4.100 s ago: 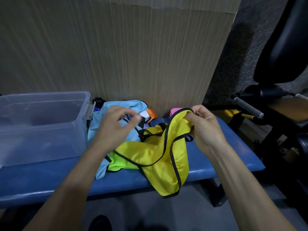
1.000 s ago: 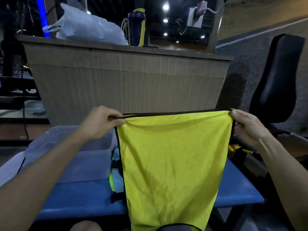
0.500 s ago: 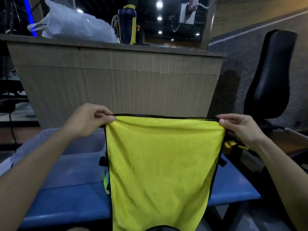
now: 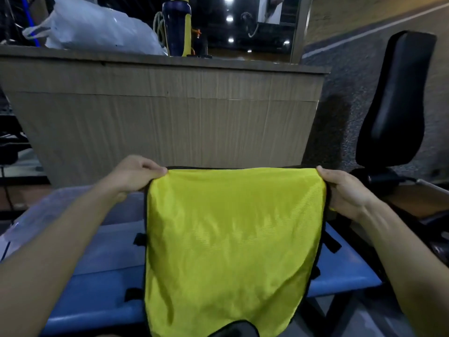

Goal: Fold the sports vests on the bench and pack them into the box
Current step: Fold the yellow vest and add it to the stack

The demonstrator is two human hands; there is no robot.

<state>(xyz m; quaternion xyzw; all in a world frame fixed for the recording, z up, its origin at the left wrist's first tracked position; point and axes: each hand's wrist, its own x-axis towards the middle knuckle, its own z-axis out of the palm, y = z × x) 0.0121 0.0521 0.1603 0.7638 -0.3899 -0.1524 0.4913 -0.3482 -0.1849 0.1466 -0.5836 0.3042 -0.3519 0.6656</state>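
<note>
No writing or brand shows on anything here.

The person holds a yellow vest (image 4: 230, 239) up in the air, above the blue bench (image 4: 345, 271). The vest is thin mesh cloth with a fine weave and soft ripples. A black band runs along its edges, and small black tabs stick out at both sides. It hangs flat and wide, with a curved black-edged cut at the bottom.

The left hand (image 4: 132, 175) pinches the top left corner, with the fingers curled over the edge. The right hand (image 4: 345, 190) grips the top right corner the same way. The top edge is pulled straight between them.

The bench has a smooth, padded blue top. On its left end sits the box (image 4: 73, 205), a clear plastic tub with a cloudy look. The left arm hides part of it.

Behind the bench stands a counter (image 4: 170, 113) with a pale wood-grain front. On top of it lie a crinkly white plastic bag (image 4: 97, 27) and a dark blue bottle (image 4: 176, 27) with a yellow stripe. At the right is a black padded seat back (image 4: 398, 100), smooth and rounded.
</note>
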